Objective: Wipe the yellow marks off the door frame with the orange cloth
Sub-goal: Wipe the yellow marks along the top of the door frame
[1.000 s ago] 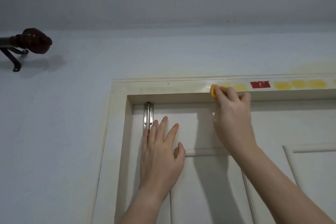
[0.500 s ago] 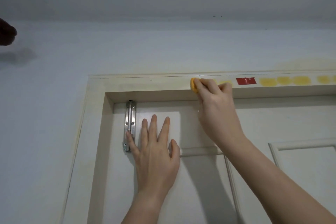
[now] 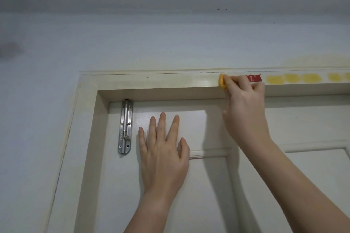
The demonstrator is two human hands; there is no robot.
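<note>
The right hand [image 3: 244, 108] pinches the cloth [image 3: 222, 82] between curled fingers and thumb, pressing it against the face of the top rail of the frame [image 3: 170, 81]. Only a small orange fold shows, poking out at the hand's 10 o'clock; the rest is hidden under the fingers. The right forearm runs down to 5 o'clock and leaves the view at the lower right corner.

Just past the knuckles, at the hand's 1 o'clock, a red sticker [image 3: 254, 78] sits on the rail, its left end covered by the fingers. Farther along at 3 o'clock from the sticker lie the marks [image 3: 292, 78]: a row of yellow blotches, three close together and nearly touching, then another near the picture's right edge. They are flat, rounded and bright against the cream paint. At 9 o'clock from the cloth the rail looks glossy, with a faint yellowish haze and no solid blotches. Above the marks, the wall [image 3: 170, 47] carries a pale yellow stain.

The left hand [image 3: 163, 155] lies flat on the door [image 3: 208, 195], fingers spread and pointing to 12 o'clock, holding nothing. It is well apart from the cloth, at its 7 o'clock. Just beside the little finger, at the hand's 9 o'clock, a steel bolt [image 3: 125, 126] is screwed upright to the door, its top reaching the underside of the rail. A raised moulding [image 3: 208, 152] crosses the door at the thumb's 3 o'clock.
</note>
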